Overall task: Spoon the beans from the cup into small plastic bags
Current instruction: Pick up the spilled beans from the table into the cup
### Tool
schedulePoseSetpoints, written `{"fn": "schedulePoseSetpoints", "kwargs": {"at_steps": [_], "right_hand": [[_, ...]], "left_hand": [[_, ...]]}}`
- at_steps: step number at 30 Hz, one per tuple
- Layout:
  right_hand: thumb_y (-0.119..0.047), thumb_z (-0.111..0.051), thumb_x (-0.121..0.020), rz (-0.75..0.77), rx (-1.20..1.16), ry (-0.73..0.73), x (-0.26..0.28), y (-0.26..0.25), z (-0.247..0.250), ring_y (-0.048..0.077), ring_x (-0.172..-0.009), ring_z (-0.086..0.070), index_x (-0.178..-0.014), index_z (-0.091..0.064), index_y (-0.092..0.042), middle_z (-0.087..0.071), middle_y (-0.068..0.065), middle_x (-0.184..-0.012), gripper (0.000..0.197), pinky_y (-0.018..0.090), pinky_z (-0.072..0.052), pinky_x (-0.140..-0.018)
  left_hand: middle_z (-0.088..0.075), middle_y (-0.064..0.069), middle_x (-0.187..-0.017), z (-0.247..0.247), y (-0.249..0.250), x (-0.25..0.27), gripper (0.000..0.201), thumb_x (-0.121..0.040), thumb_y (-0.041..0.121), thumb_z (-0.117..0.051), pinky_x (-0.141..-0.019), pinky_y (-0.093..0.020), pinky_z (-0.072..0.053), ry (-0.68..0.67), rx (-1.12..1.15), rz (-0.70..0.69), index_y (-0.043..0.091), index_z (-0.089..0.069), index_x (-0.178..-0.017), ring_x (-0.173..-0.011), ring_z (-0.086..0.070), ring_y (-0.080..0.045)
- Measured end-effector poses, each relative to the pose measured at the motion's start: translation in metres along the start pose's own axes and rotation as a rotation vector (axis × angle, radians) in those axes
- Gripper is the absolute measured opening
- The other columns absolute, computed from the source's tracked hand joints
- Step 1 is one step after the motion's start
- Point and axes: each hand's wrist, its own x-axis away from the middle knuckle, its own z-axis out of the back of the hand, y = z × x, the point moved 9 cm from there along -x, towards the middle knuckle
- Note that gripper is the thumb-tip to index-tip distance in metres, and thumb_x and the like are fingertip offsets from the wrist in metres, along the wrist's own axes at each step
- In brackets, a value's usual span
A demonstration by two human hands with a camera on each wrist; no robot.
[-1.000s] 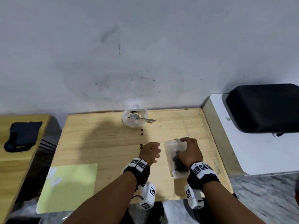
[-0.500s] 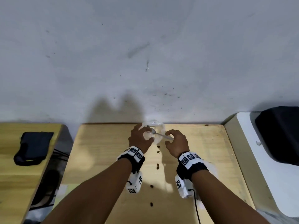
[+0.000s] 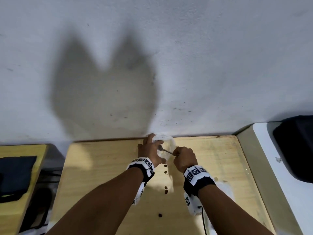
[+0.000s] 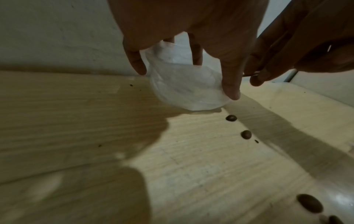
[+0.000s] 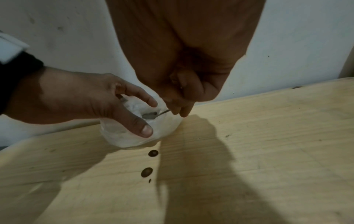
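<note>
Fingers (image 5: 147, 99) of the left hand (image 3: 150, 150) grasp the translucent plastic cup (image 3: 166, 146) at the wooden surface's (image 3: 105, 167) far edge; the right hand (image 3: 184, 157) pinches the metal spoon (image 5: 153, 116) inside it. Loose beans (image 3: 165, 172) lie just nearer.

Both hands have left the bag and gone to the cup (image 3: 166, 146). The left hand (image 3: 151, 150) now grips the cup; the right hand (image 3: 183, 157) pinches the spoon (image 3: 165, 150) inside it.

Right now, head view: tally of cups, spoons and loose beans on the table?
Cup: 1
Spoon: 1
Loose beans: 5
Total: 7
</note>
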Motion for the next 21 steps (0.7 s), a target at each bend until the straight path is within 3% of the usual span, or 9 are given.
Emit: {"fn": "schedulePoseSetpoints", "kwargs": {"at_steps": [4,9,15,17,21], "right_hand": [[-0.008,-0.059,-0.081,-0.027,-0.009,0.017,-0.002,0.008,0.005,0.029,-0.1,-0.065,-0.103,-0.075,-0.02,-0.069,0.009,-0.111,0.03,0.029,-0.053,-0.082],[-0.015,-0.06,-0.077,-0.079,-0.079,0.103,0.0,0.028,0.025,0.03,-0.093,-0.066,-0.091,-0.078,-0.021,-0.071,0.008,-0.098,0.024,0.031,-0.055,-0.078],[-0.018,-0.066,-0.079,-0.234,-0.282,0.24,0.009,0.089,0.05,0.031,-0.081,-0.067,-0.082,-0.08,-0.017,-0.074,0.009,-0.076,0.014,0.029,-0.053,-0.075],[-0.017,-0.069,-0.081,-0.275,-0.368,0.275,0.014,0.104,0.049,0.032,-0.081,-0.067,-0.082,-0.08,-0.013,-0.074,0.011,-0.076,0.011,0.032,-0.054,-0.077],[-0.015,-0.067,-0.086,-0.369,-0.494,0.294,0.02,0.118,0.031,0.03,-0.085,-0.064,-0.09,-0.08,-0.01,-0.074,0.014,-0.089,0.014,0.029,-0.05,-0.077]], "left_hand": [[-0.026,0.01,-0.138,-0.007,-0.001,-0.006,0.058,-0.054,0.049,-0.081,-0.098,-0.042,-0.039,0.014,-0.001,-0.005,0.039,-0.058,-0.107,-0.134,-0.024,-0.016],[-0.03,0.009,-0.137,-0.009,-0.003,-0.014,0.054,-0.066,0.046,-0.077,-0.099,-0.042,-0.037,0.019,-0.02,0.006,0.041,-0.058,-0.116,-0.132,-0.027,-0.017],[-0.037,0.008,-0.133,-0.012,-0.007,-0.018,0.046,-0.08,0.037,-0.067,-0.097,-0.043,-0.04,0.052,-0.055,0.027,0.037,-0.055,-0.124,-0.127,-0.033,-0.018],[-0.041,0.008,-0.132,-0.012,-0.01,-0.018,0.041,-0.084,0.033,-0.063,-0.098,-0.042,-0.042,0.065,-0.035,0.031,0.036,-0.057,-0.125,-0.128,-0.036,-0.018],[-0.05,0.005,-0.13,-0.009,-0.019,-0.018,0.037,-0.088,0.026,-0.061,-0.102,-0.033,-0.042,0.091,0.076,0.06,0.032,-0.061,-0.124,-0.124,-0.045,-0.019]]}}
